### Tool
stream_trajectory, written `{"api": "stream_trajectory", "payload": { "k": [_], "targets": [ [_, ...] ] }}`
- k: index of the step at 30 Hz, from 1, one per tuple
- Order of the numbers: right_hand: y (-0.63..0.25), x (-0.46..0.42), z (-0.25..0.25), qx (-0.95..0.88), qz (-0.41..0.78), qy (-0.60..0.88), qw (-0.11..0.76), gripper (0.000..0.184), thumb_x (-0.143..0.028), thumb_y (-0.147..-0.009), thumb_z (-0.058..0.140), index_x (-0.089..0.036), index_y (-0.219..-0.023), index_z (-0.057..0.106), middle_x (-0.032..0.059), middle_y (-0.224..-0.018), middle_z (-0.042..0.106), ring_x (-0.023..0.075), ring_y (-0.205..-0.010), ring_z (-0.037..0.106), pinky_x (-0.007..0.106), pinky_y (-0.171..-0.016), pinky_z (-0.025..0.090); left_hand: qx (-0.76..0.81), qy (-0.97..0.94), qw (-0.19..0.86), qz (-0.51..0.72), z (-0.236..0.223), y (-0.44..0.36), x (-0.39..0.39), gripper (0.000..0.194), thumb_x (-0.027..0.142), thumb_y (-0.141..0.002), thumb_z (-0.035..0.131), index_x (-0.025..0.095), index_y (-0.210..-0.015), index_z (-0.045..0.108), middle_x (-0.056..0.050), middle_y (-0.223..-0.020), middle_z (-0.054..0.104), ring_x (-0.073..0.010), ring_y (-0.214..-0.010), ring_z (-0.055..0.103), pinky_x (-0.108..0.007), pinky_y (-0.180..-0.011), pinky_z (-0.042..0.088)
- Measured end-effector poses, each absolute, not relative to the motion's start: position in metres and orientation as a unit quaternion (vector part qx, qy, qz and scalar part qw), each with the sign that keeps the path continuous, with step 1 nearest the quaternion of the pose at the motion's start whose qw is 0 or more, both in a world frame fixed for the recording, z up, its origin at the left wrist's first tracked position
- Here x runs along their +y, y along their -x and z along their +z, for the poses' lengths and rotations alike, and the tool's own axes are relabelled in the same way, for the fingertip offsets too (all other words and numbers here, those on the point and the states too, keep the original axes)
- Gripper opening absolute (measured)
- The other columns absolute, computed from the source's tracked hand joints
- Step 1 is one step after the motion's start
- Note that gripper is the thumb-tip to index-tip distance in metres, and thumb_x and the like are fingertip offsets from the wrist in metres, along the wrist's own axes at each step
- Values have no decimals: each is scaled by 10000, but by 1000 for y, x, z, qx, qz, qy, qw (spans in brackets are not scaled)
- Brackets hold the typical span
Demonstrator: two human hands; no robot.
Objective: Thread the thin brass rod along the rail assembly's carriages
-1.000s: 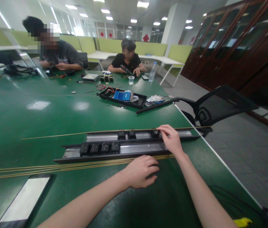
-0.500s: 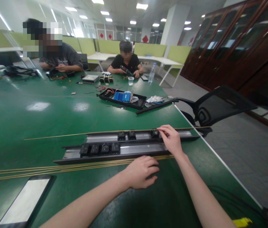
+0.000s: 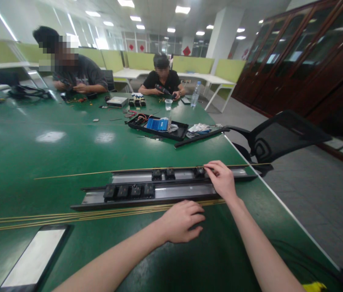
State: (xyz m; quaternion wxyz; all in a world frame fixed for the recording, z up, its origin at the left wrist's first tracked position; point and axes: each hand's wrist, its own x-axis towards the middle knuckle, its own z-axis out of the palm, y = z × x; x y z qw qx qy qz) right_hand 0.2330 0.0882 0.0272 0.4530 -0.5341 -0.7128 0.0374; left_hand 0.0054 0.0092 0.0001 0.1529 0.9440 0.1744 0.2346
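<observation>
The right hand pinches a thin, brass-coloured rod over the far grooved metal rail; nearer, the left hand rests loosely curled, fingers apart, on the glossy green bench.

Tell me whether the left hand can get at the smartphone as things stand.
Probably yes: the smartphone lies uncovered on the green table, just left of the left forearm, and the left hand appears to hold nothing.

Phone near left edge | bottle upright beyond black tray | mesh-backed chair at right
</observation>
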Motion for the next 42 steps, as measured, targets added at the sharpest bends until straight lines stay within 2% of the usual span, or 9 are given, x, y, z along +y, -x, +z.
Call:
{"api": "stream_trajectory", "payload": {
  "k": [10, 18, 23, 33, 42],
  "targets": [
    [-238, 89, 30, -712, 24, 544, 444, 253, -403, -963, 589, -223, -937, 765, 69, -1018, 708, 149, -666, 622, 306, -612, 520, 174, -943, 159, 235, 0, -5, 9, 304, 326, -954, 568, 166, -1194, 664, -109, -1270, 665, -245, -1220, 601, -390, -1070, 483],
    [-242, 89, 33, -734, -4, 529, 425, 245, -393, -973, 571, -241, -948, 762, 72, -1008, 718, 193, -818, 679, 314, -648, 543, 176, -943, 161, 232, -1, -5, 9, 317, 345, -963, 557, 177, -1212, 656, -110, -1274, 662, -251, -1233, 598, -399, -1072, 483],
    [-245, 89, 35, -739, -13, 533, 410, 237, -383, -974, 571, -241, -953, 759, 63, -1011, 720, 176, -766, 664, 315, -663, 540, 175, -944, 157, 231, 0, -5, 10, 313, 335, -954, 566, 173, -1204, 659, -113, -1269, 665, -251, -1228, 602, -400, -1059, 493],
    [-254, 88, 38, -740, -26, 537, 405, 226, -374, -965, 585, -233, -925, 758, 64, -996, 724, 191, -803, 681, 318, -653, 534, 175, -943, 159, 233, 1, -5, 9, 306, 332, -950, 575, 172, -1196, 663, -113, -1275, 663, -249, -1233, 600, -401, -1078, 487],
    [-256, 89, 39, -737, -26, 547, 396, 201, -377, -949, 616, -231, -925, 753, 46, -989, 720, 151, -674, 639, 311, -627, 522, 177, -943, 157, 236, 0, -5, 9, 307, 332, -953, 569, 170, -1195, 665, -109, -1273, 664, -246, -1237, 596, -391, -1080, 483]
  ]
}}
